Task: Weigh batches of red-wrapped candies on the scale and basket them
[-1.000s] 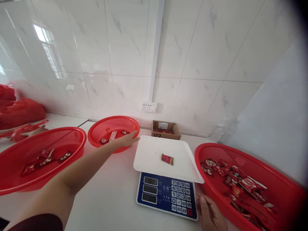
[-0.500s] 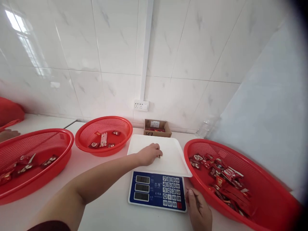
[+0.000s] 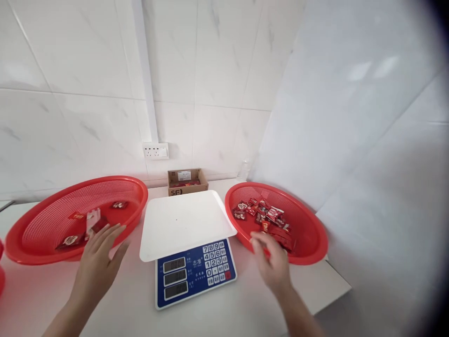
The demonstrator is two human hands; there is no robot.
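Note:
My left hand (image 3: 98, 255) hovers open with fingers spread over the near rim of the left red basket (image 3: 42, 224), which holds a few red wrapped candies (image 3: 91, 221). My right hand (image 3: 271, 262), slightly blurred, reaches with loose open fingers to the near rim of the right red basket (image 3: 308, 229), just short of its pile of red wrapped candies (image 3: 266, 216). Between the baskets stands a scale with a bare white pan (image 3: 185, 220) and a blue keypad panel (image 3: 194, 274).
A small cardboard box (image 3: 184, 181) sits against the tiled wall behind the scale, under a wall socket (image 3: 155, 150). A clear plastic bottle (image 3: 244, 168) stands in the corner. The counter's edge (image 3: 336, 290) runs just right of the right basket. Another red basket's rim (image 3: 1, 276) shows far left.
My left hand took the candy off the scale pan and moved over the left basket; the pan is bare. My right hand rose from beside the scale toward the right basket. The view swung right.

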